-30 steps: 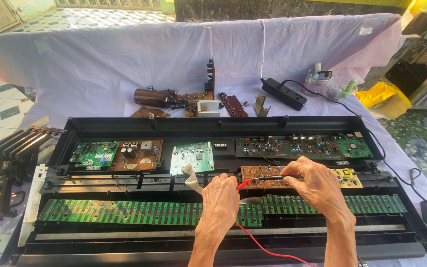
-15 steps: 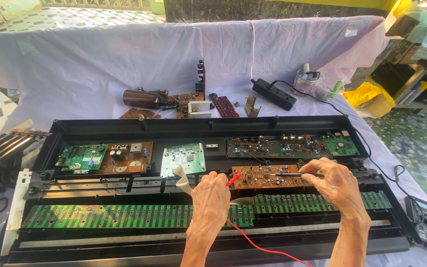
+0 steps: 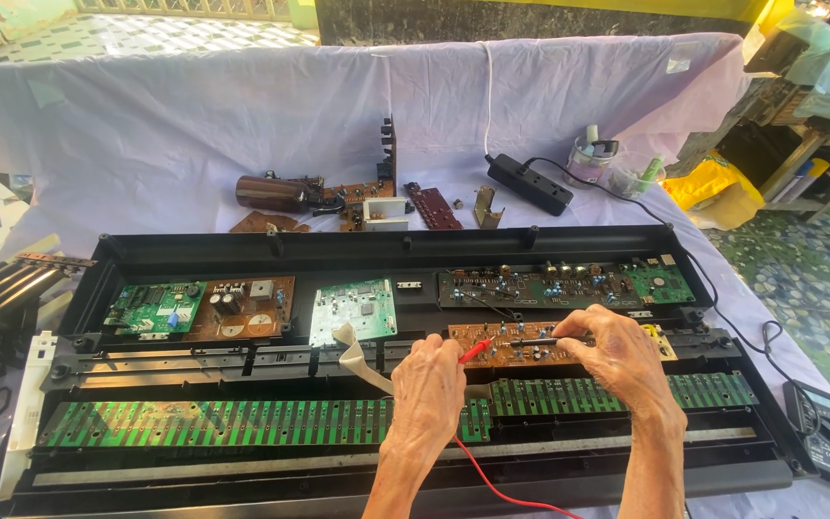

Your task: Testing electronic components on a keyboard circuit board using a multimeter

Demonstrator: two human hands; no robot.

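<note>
Pale purple cloth (image 3: 146,125) covers the table and hangs up behind it, and on it lies the opened black keyboard case (image 3: 242,252). My left hand (image 3: 429,384) has its fingers pinched together on the red probe (image 3: 474,351), whose tip touches the brown board (image 3: 492,343) near the middle of the case. My right hand (image 3: 617,356) has its fingers closed on the black probe (image 3: 535,342), lying nearly flat over the same board. A red lead (image 3: 492,481) runs from under my left hand toward the near edge. Just below the hands sits the long green key-contact strip (image 3: 223,423). Farther back in the case are more boards, green and brown. At the far right lies a multimeter (image 3: 823,432); behind the case, a black power strip (image 3: 528,183).
</note>
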